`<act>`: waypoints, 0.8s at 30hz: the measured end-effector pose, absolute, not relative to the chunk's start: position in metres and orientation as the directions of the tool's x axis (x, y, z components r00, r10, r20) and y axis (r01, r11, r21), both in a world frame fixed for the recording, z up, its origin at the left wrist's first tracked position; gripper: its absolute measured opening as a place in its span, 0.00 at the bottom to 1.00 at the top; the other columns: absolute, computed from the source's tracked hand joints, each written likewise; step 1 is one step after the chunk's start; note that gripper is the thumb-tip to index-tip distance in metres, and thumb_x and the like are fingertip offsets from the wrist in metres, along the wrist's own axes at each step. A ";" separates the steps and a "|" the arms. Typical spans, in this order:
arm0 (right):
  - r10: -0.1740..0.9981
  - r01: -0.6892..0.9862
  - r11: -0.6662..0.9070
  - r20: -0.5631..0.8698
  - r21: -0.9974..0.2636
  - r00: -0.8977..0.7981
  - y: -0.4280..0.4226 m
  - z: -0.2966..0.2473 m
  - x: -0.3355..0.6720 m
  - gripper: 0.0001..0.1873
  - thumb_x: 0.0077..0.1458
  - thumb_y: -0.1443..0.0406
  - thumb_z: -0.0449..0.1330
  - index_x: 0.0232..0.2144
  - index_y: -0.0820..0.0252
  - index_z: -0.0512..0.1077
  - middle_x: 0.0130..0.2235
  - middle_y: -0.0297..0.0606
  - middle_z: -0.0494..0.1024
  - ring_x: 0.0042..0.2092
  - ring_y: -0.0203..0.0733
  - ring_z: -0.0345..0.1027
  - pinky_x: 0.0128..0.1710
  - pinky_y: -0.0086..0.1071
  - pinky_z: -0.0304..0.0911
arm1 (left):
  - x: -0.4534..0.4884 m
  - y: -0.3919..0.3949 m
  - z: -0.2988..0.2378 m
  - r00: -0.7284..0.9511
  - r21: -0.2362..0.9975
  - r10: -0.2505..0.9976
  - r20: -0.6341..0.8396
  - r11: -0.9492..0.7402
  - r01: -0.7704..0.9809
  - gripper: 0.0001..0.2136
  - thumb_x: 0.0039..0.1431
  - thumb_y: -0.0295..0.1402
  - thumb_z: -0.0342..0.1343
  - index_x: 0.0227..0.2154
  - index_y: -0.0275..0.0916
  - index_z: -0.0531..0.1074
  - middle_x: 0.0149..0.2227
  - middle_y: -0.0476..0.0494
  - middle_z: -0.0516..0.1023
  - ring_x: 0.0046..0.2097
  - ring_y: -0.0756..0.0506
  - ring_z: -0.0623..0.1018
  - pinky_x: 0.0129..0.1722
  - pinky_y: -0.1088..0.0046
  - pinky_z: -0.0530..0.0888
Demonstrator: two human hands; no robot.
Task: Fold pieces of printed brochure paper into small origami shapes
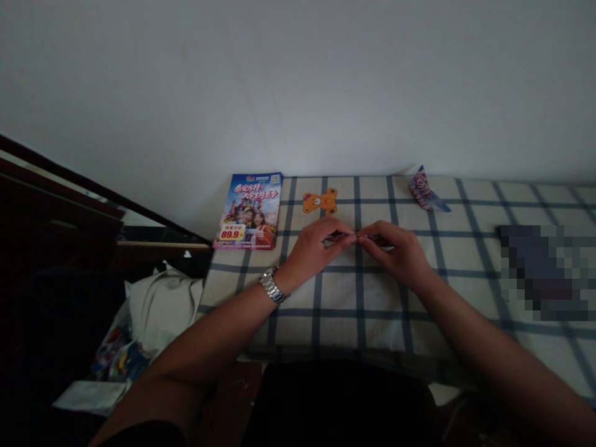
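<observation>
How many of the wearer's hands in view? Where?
2. The left hand, near the orange bear, with a watch at its wrist; the right hand, just right of it. Both pinch a small patterned piece, mostly hidden.

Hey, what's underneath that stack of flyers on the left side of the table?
The flyers lie on a checked cloth, which shows beside their right edge and below them. Whatever is directly beneath is covered.

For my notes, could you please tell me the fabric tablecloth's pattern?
The cream fabric tablecloth has blue-grey checks, clearest in the head view.
</observation>
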State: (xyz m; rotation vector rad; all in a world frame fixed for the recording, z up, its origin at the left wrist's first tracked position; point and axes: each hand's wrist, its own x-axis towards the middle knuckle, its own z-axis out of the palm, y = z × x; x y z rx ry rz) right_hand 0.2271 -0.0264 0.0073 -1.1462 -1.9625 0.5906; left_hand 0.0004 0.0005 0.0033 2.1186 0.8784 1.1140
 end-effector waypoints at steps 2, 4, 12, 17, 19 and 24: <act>0.864 0.511 0.503 0.398 -0.697 -0.309 -0.026 0.007 0.228 0.08 0.69 0.58 0.63 0.41 0.54 0.79 0.36 0.38 0.83 0.36 0.44 0.79 0.36 0.36 0.74 | 0.000 0.001 0.002 0.436 0.740 0.772 0.463 -0.608 0.289 0.07 0.71 0.38 0.63 0.38 0.41 0.80 0.36 0.48 0.81 0.39 0.48 0.80 0.42 0.71 0.76; 0.854 0.501 0.519 0.406 -0.692 -0.324 -0.025 0.007 0.229 0.08 0.69 0.58 0.63 0.40 0.54 0.80 0.38 0.38 0.84 0.38 0.44 0.80 0.37 0.37 0.74 | -0.001 0.002 0.001 0.436 0.748 0.775 0.458 -0.601 0.283 0.06 0.70 0.37 0.64 0.37 0.41 0.80 0.35 0.48 0.82 0.39 0.48 0.80 0.41 0.72 0.75; 0.870 0.492 0.492 0.383 -0.718 -0.310 -0.023 0.006 0.233 0.10 0.69 0.56 0.64 0.40 0.53 0.82 0.40 0.39 0.87 0.40 0.46 0.82 0.40 0.39 0.77 | -0.002 0.003 0.006 0.451 0.743 0.754 0.477 -0.620 0.251 0.05 0.70 0.36 0.64 0.39 0.42 0.81 0.36 0.49 0.83 0.40 0.49 0.81 0.43 0.72 0.75; 0.900 0.508 0.436 0.364 -0.743 -0.239 -0.021 0.007 0.235 0.12 0.66 0.54 0.66 0.43 0.53 0.83 0.41 0.39 0.88 0.39 0.47 0.83 0.38 0.38 0.78 | -0.005 0.008 0.002 0.402 0.755 0.777 0.485 -0.604 0.256 0.06 0.71 0.38 0.63 0.39 0.42 0.80 0.37 0.48 0.83 0.39 0.49 0.81 0.42 0.72 0.76; 0.897 0.505 0.442 0.379 -0.741 -0.229 -0.020 0.007 0.236 0.11 0.66 0.55 0.66 0.42 0.54 0.83 0.41 0.40 0.88 0.40 0.47 0.83 0.39 0.38 0.78 | -0.006 0.009 0.000 0.404 0.752 0.771 0.491 -0.610 0.251 0.06 0.71 0.37 0.63 0.39 0.43 0.80 0.37 0.48 0.83 0.39 0.49 0.80 0.43 0.72 0.76; 0.883 0.501 0.470 0.383 -0.726 -0.273 -0.021 0.006 0.234 0.09 0.67 0.57 0.65 0.42 0.53 0.82 0.41 0.39 0.88 0.42 0.47 0.83 0.42 0.39 0.79 | -0.005 0.005 0.003 0.440 0.721 0.766 0.469 -0.619 0.310 0.04 0.71 0.34 0.60 0.40 0.42 0.78 0.38 0.47 0.81 0.40 0.48 0.79 0.44 0.69 0.76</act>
